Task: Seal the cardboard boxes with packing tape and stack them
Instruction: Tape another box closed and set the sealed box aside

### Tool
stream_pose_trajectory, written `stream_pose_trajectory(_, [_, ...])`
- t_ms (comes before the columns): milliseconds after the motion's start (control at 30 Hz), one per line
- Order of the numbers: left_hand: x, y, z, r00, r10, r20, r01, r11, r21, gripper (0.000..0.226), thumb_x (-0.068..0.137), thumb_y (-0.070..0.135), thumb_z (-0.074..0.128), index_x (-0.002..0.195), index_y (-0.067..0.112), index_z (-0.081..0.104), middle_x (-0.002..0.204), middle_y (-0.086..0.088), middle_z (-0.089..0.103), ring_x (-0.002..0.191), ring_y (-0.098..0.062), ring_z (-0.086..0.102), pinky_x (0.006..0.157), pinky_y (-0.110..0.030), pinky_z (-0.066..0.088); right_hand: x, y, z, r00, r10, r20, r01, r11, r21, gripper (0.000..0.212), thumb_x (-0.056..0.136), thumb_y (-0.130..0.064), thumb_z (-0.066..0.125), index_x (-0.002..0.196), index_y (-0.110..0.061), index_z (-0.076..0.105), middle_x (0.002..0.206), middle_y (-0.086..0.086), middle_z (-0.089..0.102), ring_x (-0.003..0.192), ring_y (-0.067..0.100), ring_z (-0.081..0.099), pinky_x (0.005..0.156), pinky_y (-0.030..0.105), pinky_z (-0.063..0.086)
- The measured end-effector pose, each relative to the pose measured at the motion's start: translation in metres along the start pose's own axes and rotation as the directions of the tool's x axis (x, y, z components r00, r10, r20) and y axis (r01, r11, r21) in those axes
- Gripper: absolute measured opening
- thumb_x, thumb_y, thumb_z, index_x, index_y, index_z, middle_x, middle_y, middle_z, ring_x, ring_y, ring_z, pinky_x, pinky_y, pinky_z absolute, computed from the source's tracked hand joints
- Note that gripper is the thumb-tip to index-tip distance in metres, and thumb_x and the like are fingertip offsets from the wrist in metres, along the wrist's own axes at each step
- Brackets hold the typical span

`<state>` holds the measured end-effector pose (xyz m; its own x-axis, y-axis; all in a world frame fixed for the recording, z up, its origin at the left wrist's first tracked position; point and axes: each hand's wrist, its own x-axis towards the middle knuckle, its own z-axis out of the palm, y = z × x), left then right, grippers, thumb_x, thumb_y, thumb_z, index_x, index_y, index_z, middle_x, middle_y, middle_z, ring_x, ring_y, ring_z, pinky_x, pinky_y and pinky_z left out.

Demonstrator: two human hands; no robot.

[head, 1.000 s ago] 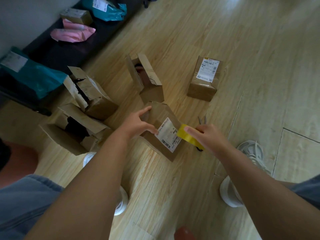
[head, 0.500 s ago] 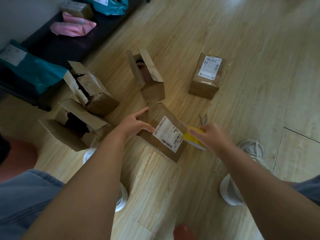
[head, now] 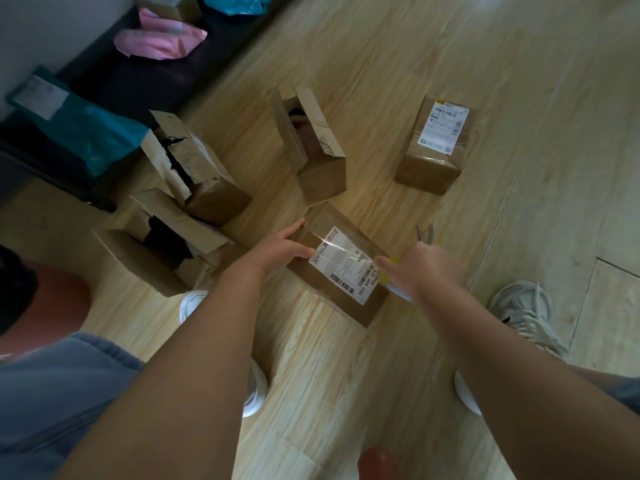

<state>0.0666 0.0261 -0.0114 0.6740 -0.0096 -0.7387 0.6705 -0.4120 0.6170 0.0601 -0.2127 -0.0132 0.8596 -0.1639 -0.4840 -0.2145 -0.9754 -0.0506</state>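
A brown cardboard box [head: 349,303] with a white shipping label lies on the wood floor in front of me. A shiny strip of clear tape [head: 334,241] runs across its top. My left hand [head: 282,249] presses on the box's left side with straight fingers and thumb. My right hand [head: 424,271] grips a yellow tape roll [head: 393,261] at the box's right edge; most of the roll is hidden behind the hand. A sealed labelled box [head: 434,150] stands at the back right. Three open boxes [head: 311,147] [head: 194,174] [head: 152,244] stand to the left and behind.
Scissors [head: 426,233] lie on the floor just beyond my right hand. My white shoes [head: 523,313] [head: 254,393] flank the box. A dark low bench [head: 145,77] at the back left carries teal and pink mailer bags [head: 159,43] and a small box.
My right hand has pulled the yellow roll rightward and down past the box's right edge, laying tape over the label. The left hand kept pressing the box's left side.
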Motion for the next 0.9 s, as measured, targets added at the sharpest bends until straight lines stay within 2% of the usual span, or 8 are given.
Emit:
stream_pose_trajectory(100, [0.004, 0.0, 0.003, 0.996, 0.065, -0.067, -0.06, 0.995, 0.078, 0.076, 0.089, 0.016, 0.068, 0.154, 0.033, 0.031, 0.152, -0.001, 0.042, 0.131, -0.02, 0.048, 0.101, -0.028, 0.036, 0.0, -0.016, -0.004, 1.0, -0.004, -0.001, 0.004, 0.999, -0.05, 0.052, 0.094, -0.062, 0.049, 0.076, -0.014, 0.059, 0.071, 0.0, 0.061, 0.061, 0.014, 0.055, 0.055, 0.023, 0.039])
stream_pose_trajectory(167, [0.005, -0.003, 0.007, 0.978, 0.139, -0.157, -0.107, 0.975, 0.195, 0.076, 0.091, 0.015, 0.063, 0.155, 0.034, 0.026, 0.153, 0.001, 0.042, 0.13, -0.018, 0.049, 0.103, -0.029, 0.041, 0.001, -0.027, -0.008, 1.0, -0.006, 0.004, 0.006, 0.996, -0.089, 0.048, 0.095, -0.058, 0.048, 0.081, -0.015, 0.061, 0.073, 0.0, 0.061, 0.062, 0.014, 0.056, 0.056, 0.023, 0.041])
stream_pose_trajectory(267, [0.004, -0.009, 0.02, 0.9, 0.336, -0.279, -0.167, 0.855, 0.492, 0.073, 0.097, 0.011, 0.051, 0.157, 0.034, 0.016, 0.164, 0.008, 0.019, 0.148, -0.016, 0.025, 0.118, -0.036, 0.029, 0.004, -0.043, -0.012, 1.0, -0.006, 0.003, 0.007, 0.992, -0.129, 0.042, 0.095, -0.052, 0.048, 0.081, -0.014, 0.06, 0.075, 0.001, 0.062, 0.067, 0.016, 0.059, 0.063, 0.025, 0.047])
stream_pose_trajectory(367, [0.007, -0.018, 0.033, 0.835, 0.495, -0.238, -0.166, 0.641, 0.75, 0.073, 0.1, 0.002, 0.043, 0.158, 0.029, 0.008, 0.165, 0.014, -0.002, 0.153, -0.017, -0.003, 0.121, -0.041, 0.018, 0.009, -0.054, -0.012, 1.0, 0.001, 0.02, 0.002, 0.992, -0.126, 0.033, 0.094, -0.043, 0.049, 0.079, -0.014, 0.059, 0.079, 0.002, 0.063, 0.075, 0.019, 0.064, 0.075, 0.03, 0.054])
stream_pose_trajectory(467, [0.014, -0.029, 0.04, 0.874, 0.463, -0.148, -0.146, 0.541, 0.828, 0.07, 0.103, 0.009, 0.038, 0.159, 0.021, -0.003, 0.165, 0.006, -0.015, 0.15, -0.017, -0.02, 0.124, -0.039, -0.003, 0.011, -0.061, -0.015, 1.0, -0.001, 0.03, 0.005, 0.991, -0.137, 0.031, 0.093, -0.04, 0.049, 0.079, -0.015, 0.061, 0.078, 0.001, 0.065, 0.072, 0.018, 0.064, 0.072, 0.028, 0.053])
stream_pose_trajectory(567, [0.023, -0.036, 0.037, 0.911, 0.398, -0.108, -0.124, 0.513, 0.849, 0.069, 0.103, 0.014, 0.029, 0.155, 0.015, -0.017, 0.162, -0.001, -0.025, 0.148, -0.018, -0.027, 0.123, -0.038, -0.01, 0.011, -0.064, -0.018, 0.998, -0.031, 0.051, 0.036, 0.994, -0.1, 0.033, 0.094, -0.042, 0.046, 0.082, -0.015, 0.061, 0.077, 0.0, 0.064, 0.068, 0.016, 0.061, 0.061, 0.023, 0.045])
stream_pose_trajectory(800, [0.04, -0.04, 0.032, 0.946, 0.321, -0.045, -0.141, 0.534, 0.833, 0.072, 0.107, 0.038, 0.027, 0.152, 0.013, -0.023, 0.158, -0.003, -0.033, 0.145, -0.016, -0.031, 0.114, -0.03, -0.022, 0.015, -0.057, -0.023, 0.983, -0.124, 0.135, 0.091, 0.969, 0.231, 0.052, 0.089, -0.061, 0.057, 0.066, -0.015, 0.05, 0.055, -0.005, 0.049, 0.046, 0.011, 0.045, 0.049, 0.024, 0.033])
stream_pose_trajectory(900, [0.038, -0.036, 0.035, 0.945, 0.324, -0.039, -0.149, 0.534, 0.832, 0.068, 0.108, 0.032, 0.027, 0.153, 0.018, -0.021, 0.159, -0.005, -0.033, 0.145, -0.018, -0.032, 0.111, -0.031, -0.024, 0.014, -0.039, -0.026, 0.933, -0.249, 0.26, 0.111, 0.886, 0.45, 0.059, 0.088, -0.064, 0.06, 0.056, -0.014, 0.056, 0.051, 0.0, 0.059, 0.044, 0.012, 0.051, 0.054, 0.03, 0.044])
